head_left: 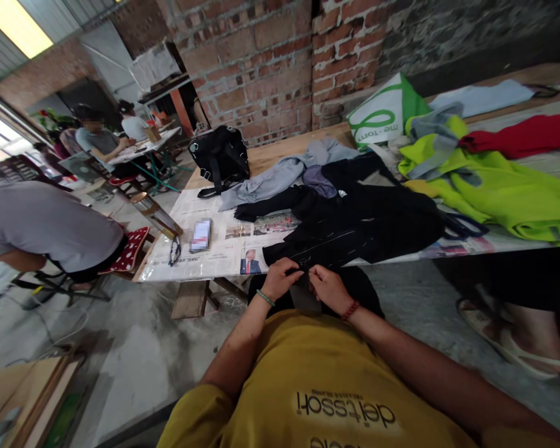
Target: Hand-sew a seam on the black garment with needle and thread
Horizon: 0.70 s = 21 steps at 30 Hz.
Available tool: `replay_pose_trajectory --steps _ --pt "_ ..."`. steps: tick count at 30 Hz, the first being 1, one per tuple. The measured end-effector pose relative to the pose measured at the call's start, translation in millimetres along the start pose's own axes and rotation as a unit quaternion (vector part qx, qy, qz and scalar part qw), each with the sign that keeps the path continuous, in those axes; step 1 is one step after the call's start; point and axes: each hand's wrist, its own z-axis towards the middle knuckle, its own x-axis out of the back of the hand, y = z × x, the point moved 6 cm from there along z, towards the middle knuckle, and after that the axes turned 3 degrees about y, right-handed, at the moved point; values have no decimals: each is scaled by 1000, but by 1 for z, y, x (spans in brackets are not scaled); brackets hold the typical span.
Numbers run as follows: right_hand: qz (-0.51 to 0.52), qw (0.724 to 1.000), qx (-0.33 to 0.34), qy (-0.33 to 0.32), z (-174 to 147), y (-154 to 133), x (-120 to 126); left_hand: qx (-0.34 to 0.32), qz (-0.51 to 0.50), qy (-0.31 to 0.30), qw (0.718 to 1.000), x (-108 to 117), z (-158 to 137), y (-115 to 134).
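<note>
A black garment [378, 218] with pale thread-like lines lies spread on the table, its near edge at the front. At that edge my left hand [282, 279], with a green bead bracelet on the wrist, is closed with thumb and fingers pinching the black cloth. Close beside it, my right hand [329, 289], with a red bracelet, has its fingers curled and pressed together at the cloth edge. What sits between the right fingertips is too small to make out. Both hands are just above my lap.
Newspaper [205, 264] under clear film covers the table. On it lie a phone [200, 234], a black bag [220, 155], grey cloth [266, 180], a lime-yellow garment [508, 186] and a green-white bag [385, 112]. A metal tumbler [154, 211] stands left. A seated person [46, 218] is nearby.
</note>
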Motion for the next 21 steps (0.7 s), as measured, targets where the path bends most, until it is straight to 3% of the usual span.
replay_pose_trajectory --steps 3,6,10,15,21 --pt "-8 1000 20 -9 -1 0 -1 -25 -20 77 996 6 0 0" --pt "12 1000 4 -27 -2 3 -3 3 -28 115 993 8 -1 -5" --pt "46 997 -28 -52 -1 5 -8 40 -22 72 996 4 -2 -10" --pt "62 995 -32 -77 0 3 -14 10 -32 32 999 3 -1 -4" --pt "107 991 -60 -55 3 7 -17 -3 -33 17 999 2 0 -3"
